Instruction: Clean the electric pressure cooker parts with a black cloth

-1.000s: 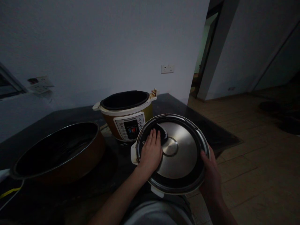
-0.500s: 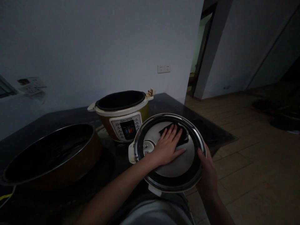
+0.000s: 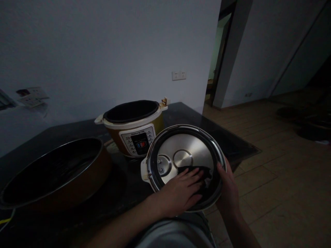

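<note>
A round pressure cooker lid (image 3: 201, 150) is tilted with its steel inner side facing me, a dark seal ring around it. At its right rim my right hand (image 3: 229, 186) is closed, thumb over the edge and fingers behind. My left hand (image 3: 181, 193) lies flat with fingers spread on the lower part of the lid, pressing a black cloth (image 3: 207, 172) against it. Part of the cloth is hidden under that hand. Behind the lid stands the electric pressure cooker (image 3: 124, 141), uncovered, with a dark inside and a front control panel.
A large brown pan (image 3: 88, 186) with a dark inside stands on the black tabletop (image 3: 191, 115) at the left. The table's corner points right, above a tiled floor (image 3: 279, 172). Wall sockets (image 3: 179, 75) and a doorway (image 3: 219, 55) are beyond.
My left hand has slid down the lid with the black cloth, uncovering the round plate at the lid's centre. My right hand keeps its hold on the rim.
</note>
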`<state>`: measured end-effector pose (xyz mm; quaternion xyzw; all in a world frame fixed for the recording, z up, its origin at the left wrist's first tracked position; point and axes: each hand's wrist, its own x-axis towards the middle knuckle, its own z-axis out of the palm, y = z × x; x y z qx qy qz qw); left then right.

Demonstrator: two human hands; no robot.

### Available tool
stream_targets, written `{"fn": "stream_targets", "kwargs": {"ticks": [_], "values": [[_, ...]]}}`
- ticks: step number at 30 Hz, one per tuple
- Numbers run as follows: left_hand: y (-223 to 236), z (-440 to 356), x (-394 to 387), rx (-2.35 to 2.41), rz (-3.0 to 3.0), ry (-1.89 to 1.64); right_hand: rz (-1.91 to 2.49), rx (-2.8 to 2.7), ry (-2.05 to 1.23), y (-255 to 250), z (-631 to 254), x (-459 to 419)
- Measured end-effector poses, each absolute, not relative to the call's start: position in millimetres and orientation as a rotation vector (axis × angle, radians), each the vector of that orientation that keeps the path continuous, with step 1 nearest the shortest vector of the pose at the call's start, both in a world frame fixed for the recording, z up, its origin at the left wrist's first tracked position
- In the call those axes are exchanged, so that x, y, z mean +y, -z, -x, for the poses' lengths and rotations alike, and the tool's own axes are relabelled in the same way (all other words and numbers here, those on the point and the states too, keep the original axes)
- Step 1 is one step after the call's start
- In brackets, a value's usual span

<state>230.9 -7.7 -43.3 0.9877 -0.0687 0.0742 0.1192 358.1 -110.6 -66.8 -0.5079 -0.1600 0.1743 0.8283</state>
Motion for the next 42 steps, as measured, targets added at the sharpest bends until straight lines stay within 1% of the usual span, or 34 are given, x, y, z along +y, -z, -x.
{"fn": "stream_targets", "kwargs": {"ticks": [5,10,15,19,25,31,37,42], "values": [[52.0,-244.8,-5.4,-0.092,-2.958,-0.318,1.088,-0.305,-0.370,69.4,-359.3,-109.4],[45.7,-277.9,4.2,0.000,-3.009,-0.482,1.036,-0.326,-0.368,72.7,-360.4,-108.3],[37.6,-292.1,8.8,0.114,-3.016,-0.513,1.016,-0.314,-0.365,72.7,-361.2,-107.1],[34.1,-290.1,10.8,0.081,-3.032,-0.535,0.992,-0.311,-0.359,71.5,-361.5,-105.3],[25.4,-286.0,19.1,-0.203,-3.066,-0.452,0.975,-0.304,-0.357,70.8,-359.9,-104.6],[24.3,-275.2,11.5,-0.425,-3.001,-0.377,0.994,-0.325,-0.354,69.0,-359.1,-106.7],[35.9,-244.0,-0.3,-0.398,-2.875,-0.230,1.044,-0.325,-0.353,68.8,-360.2,-107.7],[50.0,-210.5,-8.6,-0.232,-2.835,-0.070,1.066,-0.335,-0.341,68.0,-360.9,-107.7]]}}
